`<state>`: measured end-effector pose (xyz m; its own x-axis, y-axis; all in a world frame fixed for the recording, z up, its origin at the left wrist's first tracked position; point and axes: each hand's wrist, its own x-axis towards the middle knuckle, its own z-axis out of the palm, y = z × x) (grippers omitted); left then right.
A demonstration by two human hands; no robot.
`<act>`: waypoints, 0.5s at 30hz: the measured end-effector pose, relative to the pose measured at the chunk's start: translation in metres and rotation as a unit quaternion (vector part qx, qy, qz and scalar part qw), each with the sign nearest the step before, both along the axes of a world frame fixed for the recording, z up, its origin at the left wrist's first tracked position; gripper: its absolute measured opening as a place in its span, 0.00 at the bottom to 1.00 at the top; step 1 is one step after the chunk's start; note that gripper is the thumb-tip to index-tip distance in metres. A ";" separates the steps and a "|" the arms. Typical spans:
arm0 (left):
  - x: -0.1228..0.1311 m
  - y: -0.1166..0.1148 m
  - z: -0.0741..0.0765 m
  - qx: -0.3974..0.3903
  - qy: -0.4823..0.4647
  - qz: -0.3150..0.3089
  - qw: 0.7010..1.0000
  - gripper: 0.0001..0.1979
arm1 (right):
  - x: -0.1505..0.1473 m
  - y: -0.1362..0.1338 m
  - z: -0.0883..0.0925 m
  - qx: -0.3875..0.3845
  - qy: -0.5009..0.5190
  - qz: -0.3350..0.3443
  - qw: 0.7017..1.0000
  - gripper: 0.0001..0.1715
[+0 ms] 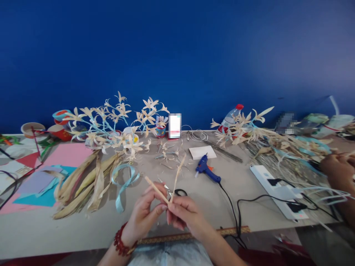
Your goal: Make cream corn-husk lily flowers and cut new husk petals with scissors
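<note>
Pinched at its V-shaped bend between the fingertips of your left hand (144,213) and right hand (186,213), a pale corn-husk strip (158,191) rises over the near side of the table (91,229), nearer and left of a blue glue gun (206,169). You appear to be shaping the strip; the next move likely calls for a steady, light pinch that keeps the bend aligned.

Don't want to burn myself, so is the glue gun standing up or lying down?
Lying down: the glue gun rests on its side on the table, handle flat too. Whether it's hot, I can't tell.
</note>
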<state>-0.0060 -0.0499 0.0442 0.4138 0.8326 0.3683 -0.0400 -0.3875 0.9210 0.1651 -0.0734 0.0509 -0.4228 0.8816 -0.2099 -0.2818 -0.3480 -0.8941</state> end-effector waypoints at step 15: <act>-0.011 0.006 -0.009 0.033 0.014 0.006 0.999 0.06 | 0.007 0.004 -0.003 -0.082 0.088 0.027 0.992 0.25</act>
